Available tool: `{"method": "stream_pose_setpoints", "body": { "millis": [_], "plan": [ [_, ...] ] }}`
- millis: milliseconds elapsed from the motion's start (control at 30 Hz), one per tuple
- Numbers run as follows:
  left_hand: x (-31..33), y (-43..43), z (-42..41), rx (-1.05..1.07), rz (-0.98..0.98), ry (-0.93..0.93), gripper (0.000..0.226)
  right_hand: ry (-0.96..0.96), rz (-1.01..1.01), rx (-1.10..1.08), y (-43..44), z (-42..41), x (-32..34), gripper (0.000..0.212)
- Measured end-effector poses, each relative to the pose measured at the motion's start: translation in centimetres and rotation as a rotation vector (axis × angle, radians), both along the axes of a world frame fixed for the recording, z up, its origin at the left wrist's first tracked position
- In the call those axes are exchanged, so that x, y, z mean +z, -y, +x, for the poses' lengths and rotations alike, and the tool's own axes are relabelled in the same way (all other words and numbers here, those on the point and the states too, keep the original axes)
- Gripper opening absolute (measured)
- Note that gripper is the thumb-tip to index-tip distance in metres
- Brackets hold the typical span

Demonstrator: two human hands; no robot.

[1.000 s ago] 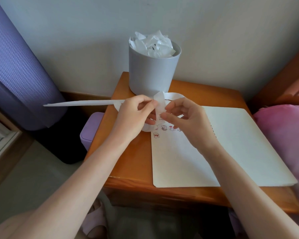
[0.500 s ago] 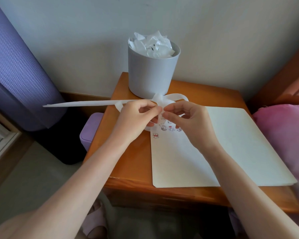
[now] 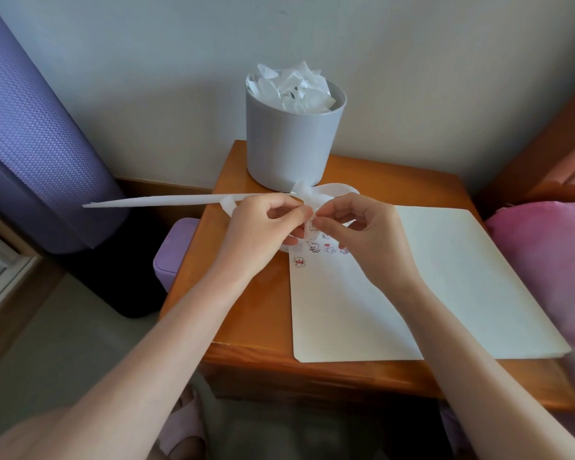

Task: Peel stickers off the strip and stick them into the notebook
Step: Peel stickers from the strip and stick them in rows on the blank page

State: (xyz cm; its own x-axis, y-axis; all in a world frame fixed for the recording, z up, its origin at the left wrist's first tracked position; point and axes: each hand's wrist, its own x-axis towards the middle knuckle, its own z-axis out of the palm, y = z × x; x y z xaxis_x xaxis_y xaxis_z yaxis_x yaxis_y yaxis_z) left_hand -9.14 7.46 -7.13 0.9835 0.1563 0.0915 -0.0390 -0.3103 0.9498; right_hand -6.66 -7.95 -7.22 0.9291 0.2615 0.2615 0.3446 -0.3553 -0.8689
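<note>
Lying open on the wooden bedside table [image 3: 246, 320], the notebook [image 3: 462, 293] is seen nearest; small bear stickers [image 3: 299, 261] are stuck near the top of its left page. Just above them the sticker strip [image 3: 166, 200] is pinched by the left hand [image 3: 263, 234] and the right hand [image 3: 362, 237], fingertips meeting. Its loose tail is extended leftward past the table edge. Behind, a grey bin [image 3: 289, 151] is filled with crumpled white paper [image 3: 296, 91].
</note>
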Motion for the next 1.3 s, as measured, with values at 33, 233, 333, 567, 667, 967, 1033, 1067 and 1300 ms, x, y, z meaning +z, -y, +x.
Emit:
{"method": "stream_pose_setpoints", "body": {
  "millis": [33,233,333,567,667,967,1033,1067,1300],
  "plan": [
    [-0.04,0.04,0.0,0.001,0.004,0.003,0.015,0.006,-0.006,0.002,-0.01,-0.03,0.01,0.008],
    [-0.13,0.04,0.08,-0.005,0.011,-0.019,0.019,-0.001,0.027,-0.003,-0.14,-0.04,-0.05,0.005],
    [-0.11,0.01,0.12,-0.027,-0.009,-0.06,0.018,-0.002,0.043,-0.012,-0.08,0.06,-0.07,0.007],
    [-0.01,-0.04,0.05,-0.05,-0.04,-0.083,0.021,-0.005,0.018,-0.013,0.07,0.22,-0.06,0.008],
    [0.03,-0.04,-0.03,-0.049,-0.048,-0.075,0.019,-0.004,0.009,-0.003,0.06,0.19,-0.01,0.006],
    [0.02,0.17,-0.17,-0.034,-0.014,-0.051,0.018,-0.026,-0.065,0.022,0.19,0.27,-0.02,0.005],
    [0.0,0.2,-0.13,-0.033,-0.011,-0.051,0.019,-0.041,-0.057,0.031,0.25,0.25,0.11,0.006],
    [0.01,0.21,-0.09,-0.034,-0.012,-0.051,0.019,-0.051,-0.039,0.038,0.26,0.23,0.2,0.007],
    [0.05,0.1,-0.13,-0.044,-0.011,-0.042,0.017,-0.1,0.021,0.077,0.34,0.08,0.47,0.008]
  ]
}}
